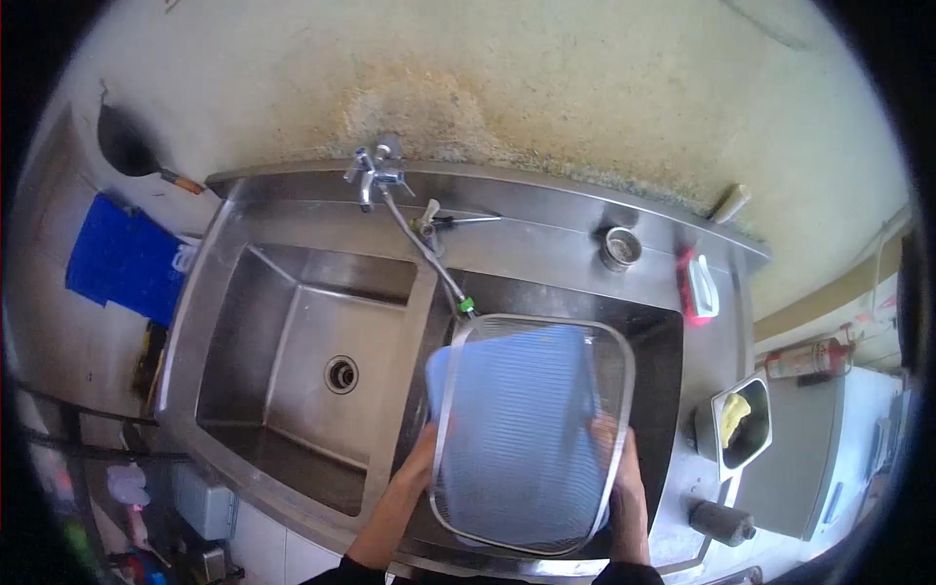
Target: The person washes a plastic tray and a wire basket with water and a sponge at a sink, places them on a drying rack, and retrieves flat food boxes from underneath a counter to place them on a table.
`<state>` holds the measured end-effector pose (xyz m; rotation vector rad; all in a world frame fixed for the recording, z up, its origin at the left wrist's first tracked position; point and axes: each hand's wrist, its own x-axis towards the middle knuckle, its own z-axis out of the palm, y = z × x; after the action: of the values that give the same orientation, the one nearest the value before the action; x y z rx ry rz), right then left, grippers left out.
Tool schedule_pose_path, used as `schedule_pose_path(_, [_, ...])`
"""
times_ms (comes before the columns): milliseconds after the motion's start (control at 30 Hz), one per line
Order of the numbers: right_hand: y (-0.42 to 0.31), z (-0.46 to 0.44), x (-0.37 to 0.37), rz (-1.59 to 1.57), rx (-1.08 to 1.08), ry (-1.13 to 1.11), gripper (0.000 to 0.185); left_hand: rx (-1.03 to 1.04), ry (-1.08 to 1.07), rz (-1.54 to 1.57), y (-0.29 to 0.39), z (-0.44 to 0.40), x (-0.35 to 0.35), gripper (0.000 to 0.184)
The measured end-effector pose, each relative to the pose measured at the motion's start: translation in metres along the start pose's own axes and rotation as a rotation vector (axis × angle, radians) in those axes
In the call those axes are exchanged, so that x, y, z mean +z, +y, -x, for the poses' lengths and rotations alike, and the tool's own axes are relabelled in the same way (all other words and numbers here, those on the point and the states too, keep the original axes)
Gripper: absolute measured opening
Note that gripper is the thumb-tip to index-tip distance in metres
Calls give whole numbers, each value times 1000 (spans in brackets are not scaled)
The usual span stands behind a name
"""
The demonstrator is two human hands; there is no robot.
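A rectangular metal basket (629,390) with a mesh-like bottom is held over the right sink basin. Blue material, flat and sheet-like, shows through or against it; I cannot tell which side it lies on. My left hand (426,453) grips the basket's left side, its fingers partly hidden. On the right side, my right hand (620,450) is closed round the basket, its fingers seen blurred through the mesh. A flexible hose (419,239) with a green end (466,305) reaches down to the basket's upper left edge.
The left basin (336,322) has a round drain. A faucet (375,180) is on the back wall. Along the counter are a round metal tin (620,250), a red-and-white item (699,288), a metal container (729,463) with something yellow, and a dark bottle (721,524).
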<state>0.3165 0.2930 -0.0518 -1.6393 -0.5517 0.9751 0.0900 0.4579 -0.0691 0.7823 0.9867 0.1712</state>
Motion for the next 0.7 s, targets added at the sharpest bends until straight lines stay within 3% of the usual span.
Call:
schedule_pose_path(33, [8, -17, 10, -213, 172, -60, 34, 34, 187, 135, 1, 12, -13, 52])
schedule_pose_path(67, [14, -41, 29, -307, 215, -118, 35, 54, 203, 134, -6, 23, -38, 52])
schedule_pose_path(100, [20, -66, 48, -397, 264, -172, 36, 204, 182, 164, -19, 31, -68, 54])
schedule_pose_path(133, [21, -92, 74, -372, 179, -217, 36, 358, 159, 190, -24, 37, -86, 56])
schedule_pose_path(167, [50, -127, 96, -355, 160, -216, 35, 382, 179, 185, -16, 53, -88, 56])
schedule_pose_path(233, [114, -198, 139, -268, 149, -218, 34, 300, 579, 324, 3, 91, -88, 55])
schedule_pose_path(300, [182, -268, 179, -129, 163, -227, 32, 406, 668, 313, -16, 106, -119, 56])
schedule_pose_path(367, [164, -268, 180, -415, 230, -418, 24, 491, 761, 306, -33, 121, -149, 57])
schedule_pose_path(433, [156, -295, 156, 762, -13, -349, 20, 507, 873, 447, -47, 131, -168, 60])
schedule_pose_path(500, [35, -257, 145, 702, 104, -154, 26, 494, 855, 451, -47, 144, -182, 60])
schedule_pose_path(533, [-12, -251, 153, 888, -214, 140, 31, 471, 822, 442, -53, 147, -182, 60])
schedule_pose_path(567, [-50, -256, 165, 795, -475, 244, 40, 455, 833, 481, -63, 143, -183, 60])
schedule_pose_path(600, [-97, -250, 187, 686, -559, 206, 34, 493, 804, 502, -71, 140, -187, 61])
schedule_pose_path(633, [-126, -256, 210, 385, -782, 28, 32, 540, 773, 510, -76, 141, -192, 61])
schedule_pose_path(667, [-123, -300, 234, 164, -845, -139, 43, 545, 788, 512, -75, 143, -188, 61])
schedule_pose_path(700, [-121, -333, 254, 145, -832, -161, 46, 523, 797, 545, -74, 142, -177, 61])
